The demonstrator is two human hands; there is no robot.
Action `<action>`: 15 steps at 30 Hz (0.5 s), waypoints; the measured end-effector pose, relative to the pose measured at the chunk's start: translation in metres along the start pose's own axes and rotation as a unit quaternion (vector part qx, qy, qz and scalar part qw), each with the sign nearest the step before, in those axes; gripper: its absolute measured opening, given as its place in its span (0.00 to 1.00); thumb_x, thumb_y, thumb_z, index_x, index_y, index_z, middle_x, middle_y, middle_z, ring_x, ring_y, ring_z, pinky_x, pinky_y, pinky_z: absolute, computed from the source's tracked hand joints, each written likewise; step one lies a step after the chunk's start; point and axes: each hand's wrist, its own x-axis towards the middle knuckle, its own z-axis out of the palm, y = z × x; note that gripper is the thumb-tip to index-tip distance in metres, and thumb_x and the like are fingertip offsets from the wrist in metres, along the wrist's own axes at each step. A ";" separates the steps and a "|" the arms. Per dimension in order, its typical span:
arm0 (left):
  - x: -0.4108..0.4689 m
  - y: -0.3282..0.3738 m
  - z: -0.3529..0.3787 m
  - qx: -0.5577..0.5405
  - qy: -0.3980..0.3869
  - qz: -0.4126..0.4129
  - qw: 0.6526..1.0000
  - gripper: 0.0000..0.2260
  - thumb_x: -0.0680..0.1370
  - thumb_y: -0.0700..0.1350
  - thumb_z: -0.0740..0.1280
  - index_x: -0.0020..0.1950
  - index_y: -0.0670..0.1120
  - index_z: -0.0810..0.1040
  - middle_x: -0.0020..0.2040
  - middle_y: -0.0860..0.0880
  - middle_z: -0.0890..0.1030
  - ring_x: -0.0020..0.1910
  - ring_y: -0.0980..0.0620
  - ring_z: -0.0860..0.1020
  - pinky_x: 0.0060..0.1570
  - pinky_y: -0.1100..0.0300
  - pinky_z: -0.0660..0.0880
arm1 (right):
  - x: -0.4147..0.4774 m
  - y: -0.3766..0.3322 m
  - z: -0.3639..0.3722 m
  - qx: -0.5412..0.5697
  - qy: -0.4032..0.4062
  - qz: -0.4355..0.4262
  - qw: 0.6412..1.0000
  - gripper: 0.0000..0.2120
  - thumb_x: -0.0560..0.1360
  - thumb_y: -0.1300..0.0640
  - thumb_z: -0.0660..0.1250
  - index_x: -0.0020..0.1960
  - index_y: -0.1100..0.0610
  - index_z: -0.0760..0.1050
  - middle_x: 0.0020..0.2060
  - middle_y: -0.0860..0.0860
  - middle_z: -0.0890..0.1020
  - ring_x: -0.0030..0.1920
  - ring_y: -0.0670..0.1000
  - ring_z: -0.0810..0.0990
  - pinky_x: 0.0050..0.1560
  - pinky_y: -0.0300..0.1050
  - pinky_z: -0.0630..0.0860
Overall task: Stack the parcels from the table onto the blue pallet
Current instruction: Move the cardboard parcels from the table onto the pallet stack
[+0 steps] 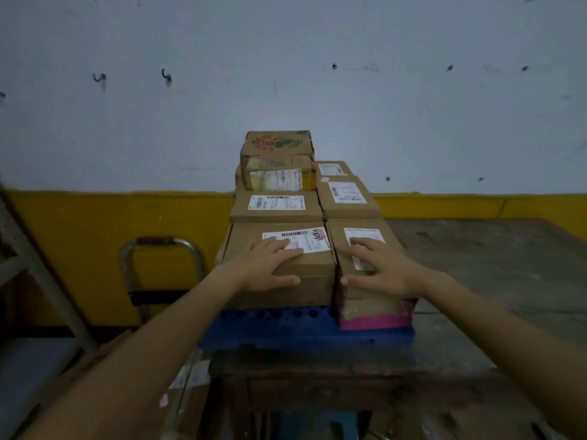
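You are facing brown parcels with white labels on a blue pallet; the topmost parcel is showing red and green print, the front-right parcel pink.

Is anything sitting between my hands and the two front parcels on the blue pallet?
Nothing visible. The left hand lies directly on the left front parcel and the right hand on the right front parcel, fingers on top and thumbs on the front faces. Both parcels are already in the stack on the blue pallet.

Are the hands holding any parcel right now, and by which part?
Nothing gripped. Left hand rests over the near top edge of the front left parcel, right hand likewise on the front right parcel: fingers flat on top, thumbs on front faces.
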 end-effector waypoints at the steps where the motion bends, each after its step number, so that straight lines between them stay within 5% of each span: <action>1: -0.001 0.001 0.005 0.006 0.013 -0.006 1.000 0.30 0.76 0.68 0.51 0.75 0.63 0.47 0.78 0.53 0.49 0.76 0.49 0.49 0.72 0.42 0.47 | -0.008 0.000 0.002 -0.020 -0.010 0.001 1.000 0.37 0.69 0.29 0.57 0.74 0.38 0.52 0.76 0.49 0.55 0.75 0.51 0.53 0.72 0.48 0.52; 5: 0.003 0.004 0.015 0.004 0.059 -0.016 0.998 0.24 0.80 0.61 0.49 0.75 0.62 0.49 0.78 0.52 0.50 0.77 0.49 0.48 0.71 0.39 0.48 | -0.014 0.000 0.012 -0.101 -0.011 -0.006 0.995 0.34 0.74 0.33 0.55 0.75 0.42 0.50 0.76 0.49 0.53 0.75 0.51 0.51 0.72 0.48 0.49; 15: 0.007 0.002 0.017 0.004 0.053 -0.030 0.998 0.24 0.80 0.62 0.48 0.75 0.63 0.47 0.78 0.54 0.48 0.77 0.50 0.46 0.71 0.39 0.46 | -0.008 0.009 0.025 -0.104 0.004 -0.028 0.994 0.34 0.73 0.31 0.51 0.75 0.42 0.48 0.75 0.49 0.53 0.74 0.53 0.50 0.73 0.53 0.48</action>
